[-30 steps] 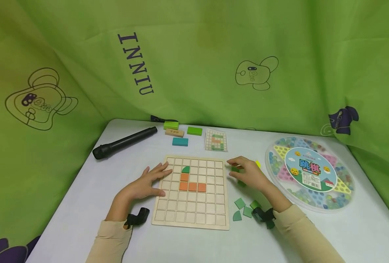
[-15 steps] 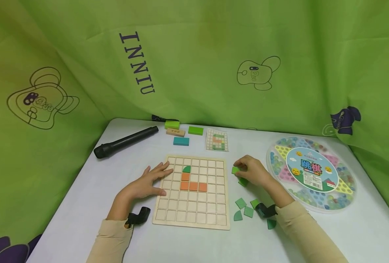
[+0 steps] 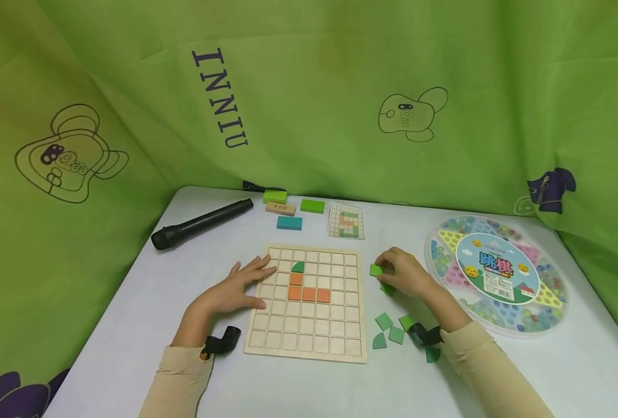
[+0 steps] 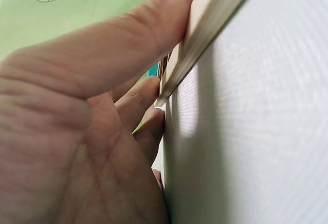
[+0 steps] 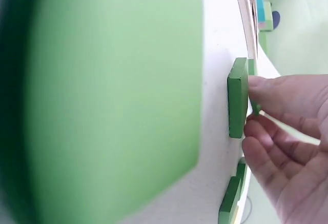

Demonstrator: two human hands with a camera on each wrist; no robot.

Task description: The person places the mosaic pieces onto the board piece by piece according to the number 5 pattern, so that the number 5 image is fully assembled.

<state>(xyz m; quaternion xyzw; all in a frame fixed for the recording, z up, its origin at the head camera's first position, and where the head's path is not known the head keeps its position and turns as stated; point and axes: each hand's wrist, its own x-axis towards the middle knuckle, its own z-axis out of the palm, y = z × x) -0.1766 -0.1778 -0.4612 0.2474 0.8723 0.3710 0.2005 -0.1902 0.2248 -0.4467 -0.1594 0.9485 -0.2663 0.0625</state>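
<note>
My left hand (image 3: 233, 293) rests with spread fingers over the left edge of a wooden grid board (image 3: 283, 342). In the left wrist view the thumb (image 4: 128, 44) lies on the board's rim. On the board are orange square tiles (image 3: 309, 295) in an L shape and a green quarter-round tile (image 3: 298, 267). To the right of the board my right hand (image 3: 403, 273) pinches a small green square tile (image 3: 376, 270) between thumb and fingers, at the table surface. Another green tile (image 3: 387, 289) lies partly under that hand.
Loose green tiles (image 3: 384, 320) lie right of the board. Behind it are a pattern card (image 3: 347, 220), several blocks (image 3: 290, 223) and a black microphone (image 3: 201, 223). A round Chinese checkers box (image 3: 497, 273) stands at the right. A green curtain (image 3: 309, 116) hangs behind the table.
My right hand has moved slightly right and down onto the green tile, its fingers closing around it. The left hand has stayed on the board's edge.
</note>
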